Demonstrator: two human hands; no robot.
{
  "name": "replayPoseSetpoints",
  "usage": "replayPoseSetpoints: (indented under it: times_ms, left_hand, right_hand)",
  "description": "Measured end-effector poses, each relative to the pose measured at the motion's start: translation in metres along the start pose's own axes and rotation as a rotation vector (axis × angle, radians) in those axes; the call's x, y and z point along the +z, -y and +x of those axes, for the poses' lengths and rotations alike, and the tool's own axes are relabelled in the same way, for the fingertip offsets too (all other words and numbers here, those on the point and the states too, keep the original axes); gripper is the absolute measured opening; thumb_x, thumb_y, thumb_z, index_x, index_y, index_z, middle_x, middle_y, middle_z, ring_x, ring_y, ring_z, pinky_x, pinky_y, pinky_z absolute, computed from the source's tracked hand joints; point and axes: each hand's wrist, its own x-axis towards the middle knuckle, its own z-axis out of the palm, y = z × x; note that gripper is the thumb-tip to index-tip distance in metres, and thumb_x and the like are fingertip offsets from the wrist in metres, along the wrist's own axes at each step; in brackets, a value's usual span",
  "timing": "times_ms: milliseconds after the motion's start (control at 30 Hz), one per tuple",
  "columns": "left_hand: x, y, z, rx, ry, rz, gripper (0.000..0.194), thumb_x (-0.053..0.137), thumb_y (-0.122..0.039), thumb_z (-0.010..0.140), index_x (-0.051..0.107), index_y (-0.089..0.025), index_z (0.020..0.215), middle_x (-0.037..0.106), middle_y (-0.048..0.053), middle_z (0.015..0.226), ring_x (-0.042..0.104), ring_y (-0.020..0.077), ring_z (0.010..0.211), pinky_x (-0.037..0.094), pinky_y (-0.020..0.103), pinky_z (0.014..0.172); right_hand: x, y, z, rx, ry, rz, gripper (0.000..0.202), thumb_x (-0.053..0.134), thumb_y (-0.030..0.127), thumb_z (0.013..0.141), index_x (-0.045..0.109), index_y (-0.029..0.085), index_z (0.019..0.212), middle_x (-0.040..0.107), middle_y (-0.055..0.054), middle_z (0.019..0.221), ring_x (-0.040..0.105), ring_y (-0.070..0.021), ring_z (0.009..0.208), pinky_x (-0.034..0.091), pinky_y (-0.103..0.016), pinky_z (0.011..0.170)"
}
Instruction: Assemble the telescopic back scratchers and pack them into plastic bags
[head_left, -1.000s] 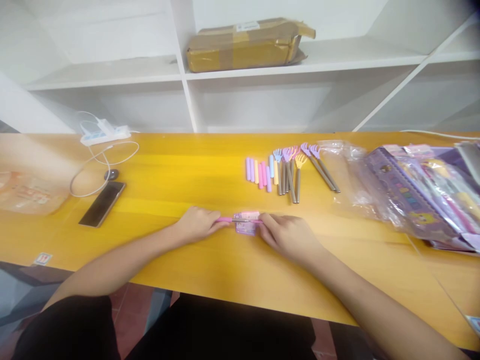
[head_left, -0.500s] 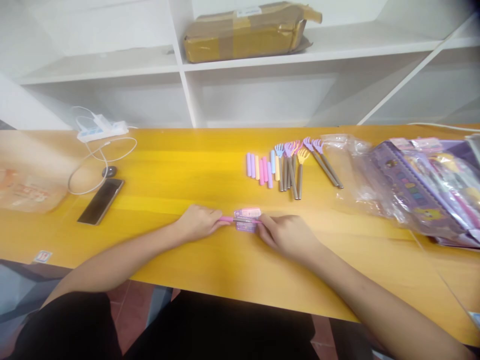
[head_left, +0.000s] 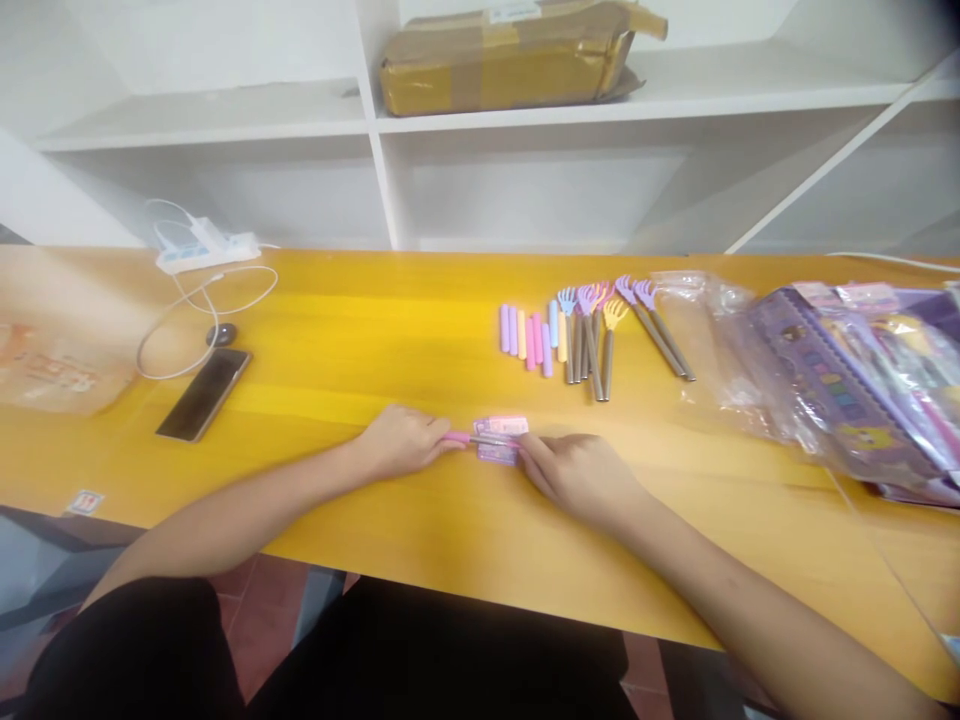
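Between my two hands lies a small back scratcher (head_left: 491, 440) with a pink grip and a thin metal rod, held level just over the table. My left hand (head_left: 405, 441) is closed around its pink grip end. My right hand (head_left: 576, 470) pinches the other end, and the fingers hide the tip. Beneath the rod is a small pink and purple printed packet or card (head_left: 501, 424). Farther back, several loose coloured grips (head_left: 533, 341) lie in a row. Beside them are several back scratchers (head_left: 598, 345) with bare metal rods and claw heads.
At the right, clear plastic wrapping (head_left: 712, 330) lies against a purple display box (head_left: 832, 375) of bagged items. A phone (head_left: 204, 395), a dark mouse-like object (head_left: 222, 334) and a white power strip (head_left: 210, 252) are on the left. A cardboard box (head_left: 502, 65) rests on the shelf.
The camera view has shifted slightly, so the scene sits a little farther right. Both hands keep the same hold on the back scratcher.
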Motion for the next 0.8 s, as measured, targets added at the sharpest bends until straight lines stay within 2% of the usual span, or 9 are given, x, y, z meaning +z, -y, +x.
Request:
replayPoseSetpoints:
  times_ms: [200,367,500,667,800]
  left_hand:
    - [-0.003,0.004,0.002,0.014,0.011,0.035,0.068,0.025,-0.061,0.112,0.068,-0.016,0.084,0.07,0.008,0.068,0.063,0.0174,0.056,0.039,0.027,0.054]
    - [-0.004,0.005,0.001,-0.029,0.016,0.059,0.068,0.026,-0.063,0.111,0.068,-0.017,0.083,0.07,0.008,0.068,0.064,0.0179,0.058,0.039,0.027,0.056]
    - [-0.006,0.004,-0.003,-0.034,-0.02,0.063,0.067,0.028,-0.062,0.112,0.068,-0.017,0.083,0.07,0.007,0.067,0.064,0.0174,0.057,0.038,0.027,0.055]
    - [-0.011,0.003,-0.004,-0.047,-0.041,0.085,0.064,0.03,-0.061,0.112,0.068,-0.018,0.083,0.07,0.006,0.067,0.064,0.0175,0.057,0.035,0.028,0.053]
    - [-0.013,0.004,-0.004,-0.043,-0.032,0.081,0.063,0.031,-0.06,0.112,0.068,-0.018,0.083,0.07,0.006,0.067,0.064,0.0171,0.058,0.034,0.028,0.053]
  right_hand:
    - [-0.005,-0.002,0.001,0.023,0.035,0.006,0.028,0.041,0.026,0.112,0.062,0.017,0.095,0.058,0.0,0.062,0.04,-0.0117,0.05,0.015,-0.031,0.06]
    - [-0.009,-0.006,0.003,0.013,-0.024,-0.018,0.025,0.045,0.025,0.112,0.064,0.017,0.098,0.063,0.0,0.072,0.051,-0.0127,0.06,0.021,-0.032,0.064]
    - [-0.011,-0.005,0.003,0.007,-0.052,-0.065,0.019,0.049,0.021,0.11,0.067,0.017,0.11,0.064,0.001,0.074,0.053,-0.0132,0.062,0.025,-0.032,0.065]
    - [-0.012,-0.005,0.002,0.021,-0.101,-0.125,0.024,0.05,0.024,0.11,0.068,0.016,0.123,0.066,0.0,0.074,0.05,-0.012,0.059,0.026,-0.032,0.064]
    - [-0.012,-0.006,0.002,0.018,-0.157,-0.116,0.022,0.052,0.028,0.111,0.07,0.016,0.116,0.065,0.0,0.077,0.05,-0.0113,0.06,0.027,-0.032,0.064]
